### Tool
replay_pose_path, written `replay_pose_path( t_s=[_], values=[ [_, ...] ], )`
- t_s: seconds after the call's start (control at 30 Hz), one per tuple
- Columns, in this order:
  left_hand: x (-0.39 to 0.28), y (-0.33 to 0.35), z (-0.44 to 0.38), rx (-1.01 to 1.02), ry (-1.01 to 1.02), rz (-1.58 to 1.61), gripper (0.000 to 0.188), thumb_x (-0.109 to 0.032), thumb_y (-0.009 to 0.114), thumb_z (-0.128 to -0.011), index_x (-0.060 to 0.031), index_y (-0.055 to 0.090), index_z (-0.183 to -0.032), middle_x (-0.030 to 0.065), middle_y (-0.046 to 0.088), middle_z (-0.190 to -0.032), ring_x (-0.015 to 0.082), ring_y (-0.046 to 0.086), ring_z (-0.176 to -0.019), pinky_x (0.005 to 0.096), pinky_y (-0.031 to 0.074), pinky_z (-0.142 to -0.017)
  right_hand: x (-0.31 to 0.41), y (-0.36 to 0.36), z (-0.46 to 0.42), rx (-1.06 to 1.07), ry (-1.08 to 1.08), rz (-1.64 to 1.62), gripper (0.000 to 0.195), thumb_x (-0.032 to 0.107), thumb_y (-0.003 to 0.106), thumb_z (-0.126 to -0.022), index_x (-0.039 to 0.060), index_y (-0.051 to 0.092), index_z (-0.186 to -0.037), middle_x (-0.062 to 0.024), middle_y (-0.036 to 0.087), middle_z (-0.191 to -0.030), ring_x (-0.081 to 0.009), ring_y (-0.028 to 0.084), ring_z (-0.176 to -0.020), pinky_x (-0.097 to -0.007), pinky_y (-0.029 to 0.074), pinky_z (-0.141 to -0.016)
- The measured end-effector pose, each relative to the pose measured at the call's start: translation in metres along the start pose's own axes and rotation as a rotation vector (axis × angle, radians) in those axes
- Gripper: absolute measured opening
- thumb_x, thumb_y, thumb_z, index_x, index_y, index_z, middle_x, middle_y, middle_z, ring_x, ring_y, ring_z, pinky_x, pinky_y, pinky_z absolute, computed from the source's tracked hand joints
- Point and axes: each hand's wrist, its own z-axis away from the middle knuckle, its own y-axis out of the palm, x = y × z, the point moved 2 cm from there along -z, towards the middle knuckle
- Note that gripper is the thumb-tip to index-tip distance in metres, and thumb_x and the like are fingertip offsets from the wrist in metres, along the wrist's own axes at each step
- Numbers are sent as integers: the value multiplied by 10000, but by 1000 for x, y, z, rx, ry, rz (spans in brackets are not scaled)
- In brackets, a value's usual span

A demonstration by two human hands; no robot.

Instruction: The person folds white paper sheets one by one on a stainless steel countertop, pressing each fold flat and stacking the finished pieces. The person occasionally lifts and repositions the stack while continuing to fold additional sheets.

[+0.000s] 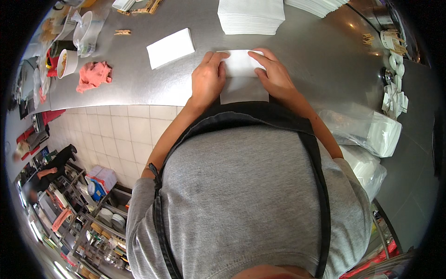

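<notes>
A white paper napkin point(244, 87) lies partly folded on the steel table before me, its upper part bright and its lower part in shadow near my apron. My left hand point(209, 75) grips its left edge, with fingertips on the top corner and thumb lower down. On the opposite edge, my right hand point(273, 73) holds the napkin between thumb and fingers. A narrow folded napkin point(170, 48) rests to the left of my left hand. Beyond both hands stands a thick stack of white napkins point(251, 19), with a second stack point(318, 5) at its right.
On the steel table point(139, 87) are a pink cloth point(94, 76), a white paper cup point(68, 63) and a wooden clothespin point(122, 32). At right are a tub of clothespins point(392, 42) and plastic-bagged white packs point(378, 134). Another person point(52, 171) is far left by shelving.
</notes>
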Motion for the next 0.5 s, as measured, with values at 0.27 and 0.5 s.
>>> replay_pose_path(
  t_s=[0.27, 0.5],
  values=[
    [0, 2, -2, 45, -20, -51, 237, -23, 619, -904, -51, 691, -1129, 166, 660, -991, 348, 688, -800, 454, 554, -726, -1, 4, -1, -67, -59, 57, 423, -6, 564, -906, -2, 612, -1327, -184, 547, -1381, -362, 575, -1216, -441, 463, -1028],
    [-15, 10, -4, -40, 441, -339, 455, -79, 669, -828, -105, 659, -1282, 117, 571, -1421, 322, 494, -1371, 585, 350, -1133, 1, 18, 10, -50, -371, 528, 383, 108, 627, -869, 48, 685, -1243, -134, 535, -1435, -310, 542, -1304, -510, 404, -1102]
  ],
)
